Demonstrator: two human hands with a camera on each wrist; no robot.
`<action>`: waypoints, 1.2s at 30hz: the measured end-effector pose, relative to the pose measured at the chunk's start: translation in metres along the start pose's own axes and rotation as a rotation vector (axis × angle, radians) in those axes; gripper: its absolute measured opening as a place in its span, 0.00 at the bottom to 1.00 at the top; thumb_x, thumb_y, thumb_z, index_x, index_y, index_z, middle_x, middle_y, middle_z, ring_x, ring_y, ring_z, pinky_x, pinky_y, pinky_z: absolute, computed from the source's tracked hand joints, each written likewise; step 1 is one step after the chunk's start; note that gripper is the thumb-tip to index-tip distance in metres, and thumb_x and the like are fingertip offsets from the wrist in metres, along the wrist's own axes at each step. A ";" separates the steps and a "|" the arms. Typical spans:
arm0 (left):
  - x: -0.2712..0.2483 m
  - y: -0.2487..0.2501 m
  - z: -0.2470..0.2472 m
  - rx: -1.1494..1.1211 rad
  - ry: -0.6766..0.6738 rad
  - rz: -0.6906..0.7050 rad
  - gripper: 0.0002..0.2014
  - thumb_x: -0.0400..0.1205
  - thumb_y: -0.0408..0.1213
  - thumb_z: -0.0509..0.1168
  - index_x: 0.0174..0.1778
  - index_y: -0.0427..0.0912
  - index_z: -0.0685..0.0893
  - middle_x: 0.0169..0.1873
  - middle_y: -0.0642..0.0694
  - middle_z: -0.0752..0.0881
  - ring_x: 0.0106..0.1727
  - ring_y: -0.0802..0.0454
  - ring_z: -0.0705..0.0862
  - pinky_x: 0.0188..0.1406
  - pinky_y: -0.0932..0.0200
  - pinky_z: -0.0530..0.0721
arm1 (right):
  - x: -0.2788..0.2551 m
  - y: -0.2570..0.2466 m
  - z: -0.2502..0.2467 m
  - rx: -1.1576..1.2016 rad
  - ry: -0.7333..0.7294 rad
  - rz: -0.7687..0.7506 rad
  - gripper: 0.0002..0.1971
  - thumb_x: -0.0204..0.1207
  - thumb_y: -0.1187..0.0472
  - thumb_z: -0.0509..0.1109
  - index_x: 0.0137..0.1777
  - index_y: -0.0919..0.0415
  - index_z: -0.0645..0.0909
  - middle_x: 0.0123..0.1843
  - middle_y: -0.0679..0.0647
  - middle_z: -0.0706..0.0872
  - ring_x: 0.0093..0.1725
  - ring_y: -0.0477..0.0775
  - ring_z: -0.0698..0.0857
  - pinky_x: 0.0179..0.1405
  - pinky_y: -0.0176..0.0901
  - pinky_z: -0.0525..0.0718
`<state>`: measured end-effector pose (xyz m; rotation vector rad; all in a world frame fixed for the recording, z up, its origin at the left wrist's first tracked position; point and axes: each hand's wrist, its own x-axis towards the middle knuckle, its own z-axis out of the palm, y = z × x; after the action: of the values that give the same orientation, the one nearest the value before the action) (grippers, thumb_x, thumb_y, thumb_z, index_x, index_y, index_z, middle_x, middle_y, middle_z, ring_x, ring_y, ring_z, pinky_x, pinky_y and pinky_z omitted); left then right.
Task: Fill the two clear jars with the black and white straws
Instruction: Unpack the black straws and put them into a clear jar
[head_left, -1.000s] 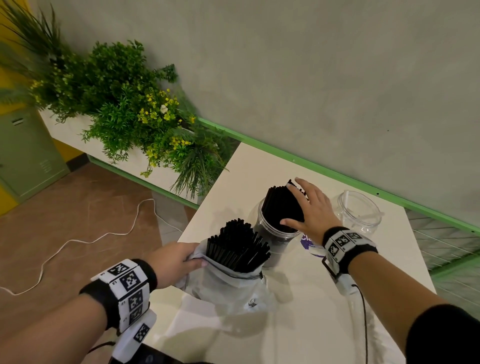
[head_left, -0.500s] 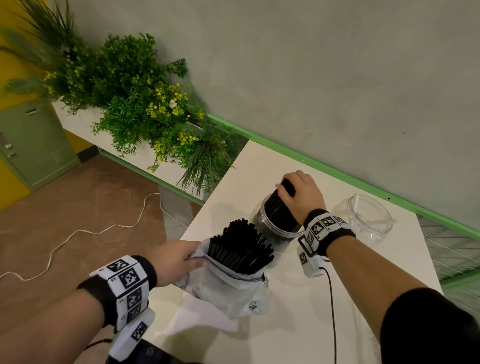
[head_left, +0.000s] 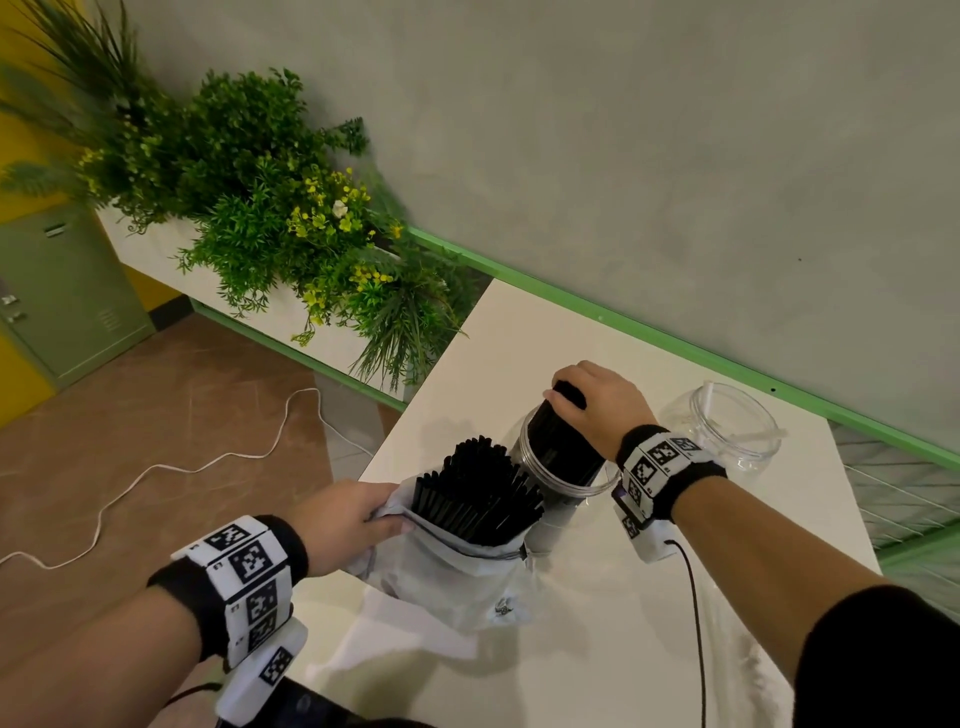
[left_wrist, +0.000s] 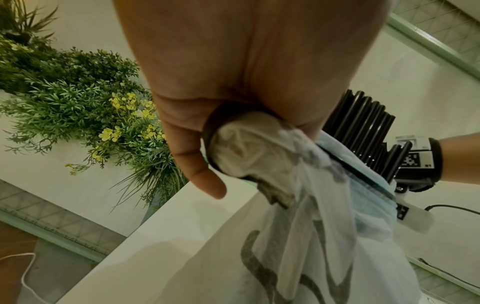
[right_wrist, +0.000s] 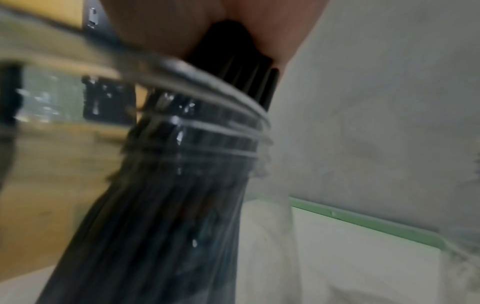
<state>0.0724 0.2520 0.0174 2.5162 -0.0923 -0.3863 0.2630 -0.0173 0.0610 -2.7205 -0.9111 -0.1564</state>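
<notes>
Black straws (head_left: 563, 441) gripped by right hand (head_left: 602, 402); left hand (head_left: 345, 522) clutches crinkled bag (head_left: 447, 577).

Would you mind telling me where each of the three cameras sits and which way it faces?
Head: worn on the head, looking forward and down at the white table; both forearms show, left hand gripping the white bag, right hand gripping black straws in the near jar.
Left wrist: under the left hand, looking along the palm at the bunched bag.
Right wrist: under the right hand, looking along the straws and jar; blurred.
Shared: the head and left wrist views both show the bag.
</notes>
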 end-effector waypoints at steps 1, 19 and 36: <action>-0.001 0.000 0.000 -0.009 -0.004 -0.003 0.16 0.81 0.54 0.60 0.43 0.43 0.80 0.35 0.49 0.82 0.37 0.53 0.79 0.40 0.57 0.75 | -0.002 0.000 -0.001 -0.015 -0.026 -0.021 0.15 0.81 0.46 0.63 0.58 0.55 0.81 0.54 0.52 0.82 0.53 0.58 0.80 0.50 0.52 0.82; -0.001 -0.005 0.004 -0.069 0.018 -0.008 0.14 0.83 0.49 0.63 0.38 0.42 0.76 0.28 0.51 0.78 0.31 0.56 0.76 0.33 0.61 0.71 | -0.087 -0.016 -0.006 0.082 0.029 0.135 0.10 0.78 0.58 0.71 0.57 0.59 0.86 0.52 0.51 0.82 0.49 0.52 0.81 0.51 0.40 0.78; -0.006 0.001 0.004 -0.092 0.018 -0.013 0.16 0.83 0.48 0.63 0.33 0.45 0.71 0.27 0.52 0.73 0.28 0.57 0.71 0.29 0.62 0.65 | 0.010 -0.060 -0.025 0.049 -0.057 0.042 0.12 0.74 0.76 0.68 0.56 0.65 0.82 0.55 0.59 0.80 0.51 0.61 0.83 0.56 0.51 0.80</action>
<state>0.0660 0.2497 0.0162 2.4302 -0.0496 -0.3644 0.2343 0.0269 0.0998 -2.7092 -0.8607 -0.0485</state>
